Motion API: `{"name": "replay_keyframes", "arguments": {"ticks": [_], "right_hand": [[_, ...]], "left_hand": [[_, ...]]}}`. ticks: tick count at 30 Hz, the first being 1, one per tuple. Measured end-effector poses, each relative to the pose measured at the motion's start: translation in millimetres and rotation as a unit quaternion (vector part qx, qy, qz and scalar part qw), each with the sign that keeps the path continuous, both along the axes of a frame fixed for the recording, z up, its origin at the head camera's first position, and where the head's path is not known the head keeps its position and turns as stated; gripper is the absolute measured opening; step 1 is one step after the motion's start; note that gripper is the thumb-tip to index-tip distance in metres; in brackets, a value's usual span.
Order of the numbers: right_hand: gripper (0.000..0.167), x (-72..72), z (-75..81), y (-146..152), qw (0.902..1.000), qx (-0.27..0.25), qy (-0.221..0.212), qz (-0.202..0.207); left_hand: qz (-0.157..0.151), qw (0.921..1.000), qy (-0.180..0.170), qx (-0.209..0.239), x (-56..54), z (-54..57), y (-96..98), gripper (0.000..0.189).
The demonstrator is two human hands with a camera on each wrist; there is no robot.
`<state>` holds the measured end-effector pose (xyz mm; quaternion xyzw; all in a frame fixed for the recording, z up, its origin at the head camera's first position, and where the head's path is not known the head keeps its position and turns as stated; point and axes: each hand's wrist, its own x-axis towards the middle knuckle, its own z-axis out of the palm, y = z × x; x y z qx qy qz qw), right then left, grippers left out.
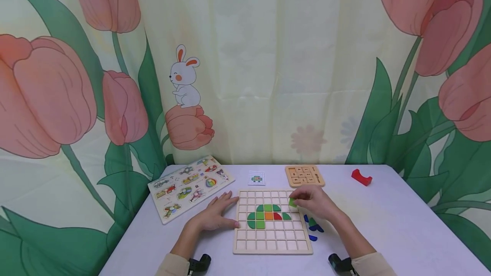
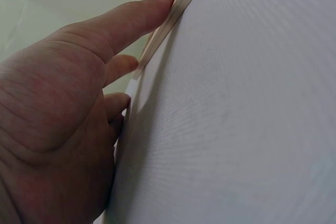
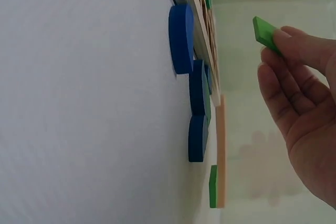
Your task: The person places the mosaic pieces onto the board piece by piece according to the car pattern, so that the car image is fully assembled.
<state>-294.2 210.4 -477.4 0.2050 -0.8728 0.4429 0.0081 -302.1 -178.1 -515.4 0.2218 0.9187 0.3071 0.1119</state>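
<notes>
A light wooden grid board lies flat in front of me. Green squares, dark green rounded pieces, an orange square and a red rounded piece fill some of its cells. Between thumb and fingers my right hand pinches a light green square tile, held above the board's upper right part. My left hand rests at the board's left edge with fingers extended; its thumb touches the wooden rim.
Several loose blue pieces and a green piece lie right of the board. Behind stand a small pattern card, a wooden number puzzle and a red curved block. A picture puzzle board lies at the left.
</notes>
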Motion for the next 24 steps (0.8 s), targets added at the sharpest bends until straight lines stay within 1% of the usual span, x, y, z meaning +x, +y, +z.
{"name": "replay_keyframes", "arguments": {"ticks": [6, 12, 16, 19, 24], "right_hand": [[0.019, 1.1, -2.5, -8.7, 0.9995, -0.010, 0.007, 0.028], [0.017, 4.3, 0.8, -21.7, 0.9973, -0.024, 0.011, 0.068], [0.016, 6.9, 1.5, -31.8, 0.9961, -0.021, 0.000, 0.086], [0.014, 8.6, 1.2, -40.2, 0.9958, -0.011, -0.011, 0.090], [0.013, 10.5, 1.9, -52.5, 0.9938, -0.013, -0.026, 0.108]], "left_hand": [[0.001, 1.0000, -0.001, -0.006, -1.2, -1.1, 0.2, 0.096], [0.003, 1.0000, -0.002, -0.006, -3.0, -0.5, -0.2, 0.095], [0.000, 1.0000, 0.002, -0.005, -3.2, 0.4, 0.1, 0.095], [-0.002, 1.0000, 0.003, -0.004, -3.0, 0.3, 0.3, 0.095], [-0.004, 1.0000, 0.003, 0.001, -1.7, 0.9, 0.1, 0.095]]}}
